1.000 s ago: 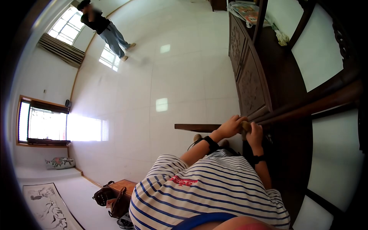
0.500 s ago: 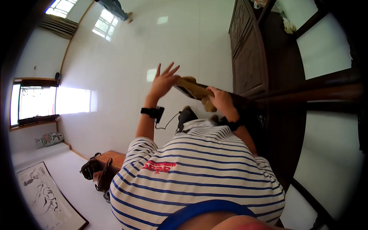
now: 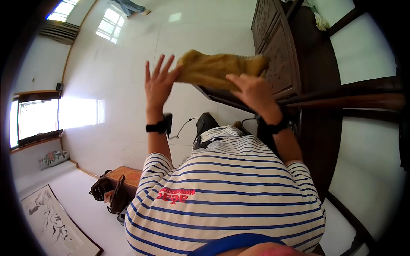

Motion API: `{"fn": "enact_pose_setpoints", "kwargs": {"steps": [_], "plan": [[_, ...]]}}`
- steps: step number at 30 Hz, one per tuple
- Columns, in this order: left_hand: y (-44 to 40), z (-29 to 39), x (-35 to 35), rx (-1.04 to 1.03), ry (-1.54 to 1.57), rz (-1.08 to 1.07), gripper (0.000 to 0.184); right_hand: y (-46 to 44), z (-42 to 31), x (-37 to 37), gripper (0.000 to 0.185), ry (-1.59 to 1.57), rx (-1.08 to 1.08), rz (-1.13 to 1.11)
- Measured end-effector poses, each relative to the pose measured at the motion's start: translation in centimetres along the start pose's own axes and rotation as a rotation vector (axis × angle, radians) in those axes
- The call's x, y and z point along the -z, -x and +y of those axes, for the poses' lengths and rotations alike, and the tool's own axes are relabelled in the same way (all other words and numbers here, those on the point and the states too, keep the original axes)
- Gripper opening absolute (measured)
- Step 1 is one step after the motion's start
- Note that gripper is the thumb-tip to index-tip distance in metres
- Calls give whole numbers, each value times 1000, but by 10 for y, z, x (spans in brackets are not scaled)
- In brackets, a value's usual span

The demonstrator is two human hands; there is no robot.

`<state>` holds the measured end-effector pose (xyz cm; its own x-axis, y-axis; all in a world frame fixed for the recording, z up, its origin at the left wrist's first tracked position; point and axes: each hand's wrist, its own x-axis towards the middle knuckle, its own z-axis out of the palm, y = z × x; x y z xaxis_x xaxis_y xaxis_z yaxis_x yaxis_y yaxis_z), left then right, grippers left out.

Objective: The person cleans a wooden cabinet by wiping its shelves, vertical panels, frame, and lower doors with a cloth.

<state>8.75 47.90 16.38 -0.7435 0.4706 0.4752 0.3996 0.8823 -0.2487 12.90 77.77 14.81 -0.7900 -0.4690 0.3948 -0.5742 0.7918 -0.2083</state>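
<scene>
A mustard-brown cloth [image 3: 213, 70] hangs stretched between my two hands, in front of me and partly over the dark wooden furniture. My left hand [image 3: 159, 87] pinches its left end at the thumb side, with the other fingers fanned out. Toward the cloth's lower right, my right hand [image 3: 256, 94] grips the fabric with bent fingers. Each wrist wears a black band, and a cable runs from the device on the left one. A dark wooden edge [image 3: 220, 97] shows just below the cloth.
At right stands a carved dark wooden cabinet [image 3: 277, 51] beside a long dark wooden surface [image 3: 320, 85]. A brown bag [image 3: 116, 194] rests by an orange-brown box [image 3: 126, 175] at lower left. Another person's legs [image 3: 130, 7] show at the top.
The cloth has gone from bunched along the wooden edge to raised and spread wider. Both hands have moved apart, the left one up and left. The other person's feet have shifted.
</scene>
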Motion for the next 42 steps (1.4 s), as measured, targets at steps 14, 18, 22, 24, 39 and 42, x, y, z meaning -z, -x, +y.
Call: {"fn": "enact_pose_setpoints", "kwargs": {"steps": [14, 18, 22, 24, 39, 42], "plan": [[-35, 105, -127, -230, 502, -850, 67, -1, 29, -125, 61, -59, -271, -345], [-14, 105, -154, -244, 577, -499, 52, 6, 29, -135, 52, -151, -451, -516], [-9, 97, -150, -275, 699, -444, 46, -7, 20, -131, 43, -132, -470, -603], [-11, 83, -162, -302, 750, -369, 42, -32, 20, -137, 39, -126, -469, -567], [-9, -37, -230, -277, 1129, -598, 51, -111, -47, -194, 42, -26, -498, -255], [-13, -36, -239, -301, 1210, -564, 49, -108, -48, -198, 45, 124, -470, -174]]}}
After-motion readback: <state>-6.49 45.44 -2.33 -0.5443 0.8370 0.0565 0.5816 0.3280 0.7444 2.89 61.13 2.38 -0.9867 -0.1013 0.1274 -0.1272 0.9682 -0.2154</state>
